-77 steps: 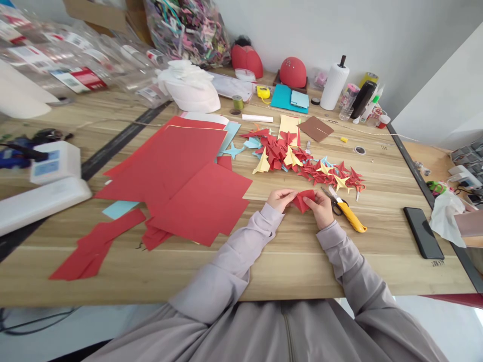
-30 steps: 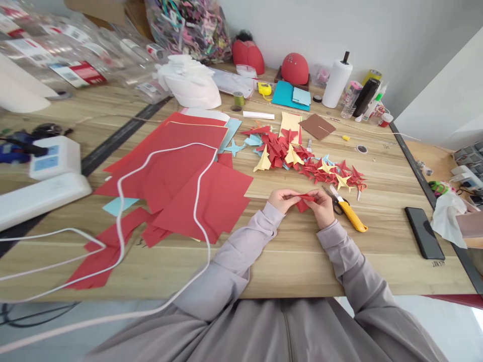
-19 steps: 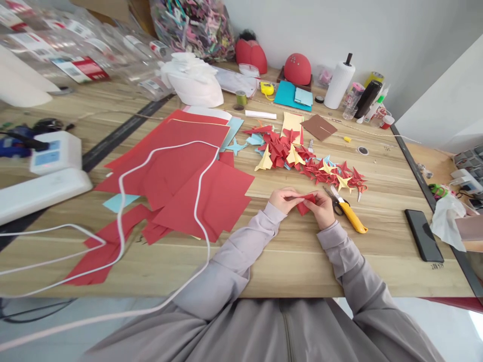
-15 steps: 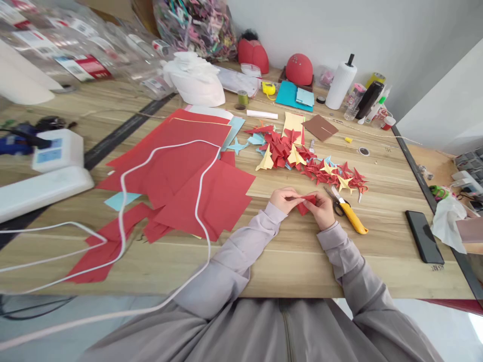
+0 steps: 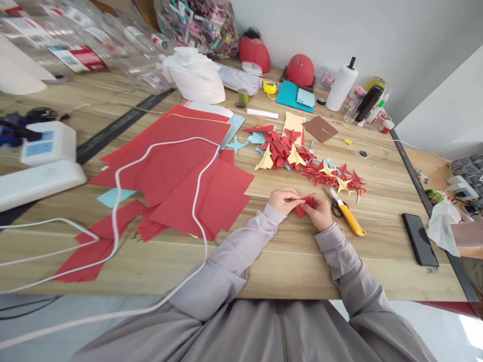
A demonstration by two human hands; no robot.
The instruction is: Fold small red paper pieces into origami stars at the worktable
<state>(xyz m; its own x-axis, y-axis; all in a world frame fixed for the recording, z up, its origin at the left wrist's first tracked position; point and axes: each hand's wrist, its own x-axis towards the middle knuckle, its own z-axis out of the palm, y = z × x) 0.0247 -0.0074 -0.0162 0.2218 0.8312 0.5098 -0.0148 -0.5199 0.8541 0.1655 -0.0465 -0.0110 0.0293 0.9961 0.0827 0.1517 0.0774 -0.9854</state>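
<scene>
Between my two hands is a small folded piece of red paper [image 5: 301, 211], held just above the table. My left hand [image 5: 283, 201] pinches its upper left edge with thumb and fingertips. On the other side my right hand [image 5: 320, 212] grips it between thumb and fingers, which partly cover it. Right beside that hand lie a yellow utility knife [image 5: 351, 219] and scissors [image 5: 335, 207] with dark handles. Beyond the hands is a heap of folded paper stars [image 5: 281, 150], mostly red with some yellow and light blue.
Red paper sheets [image 5: 188, 176] spread over the left side, crossed by a white cable [image 5: 194, 201]. A black phone [image 5: 420, 240] lies at the right. Farther back are brown paper [image 5: 320, 128], a yellow tape measure [image 5: 269, 87] and a white bottle [image 5: 341, 86]. A power strip [image 5: 41, 183] sits far left.
The red paper is turned slightly between my fingers, and my right hand has shifted a little. The whole view has moved slightly; both hands keep their hold.
</scene>
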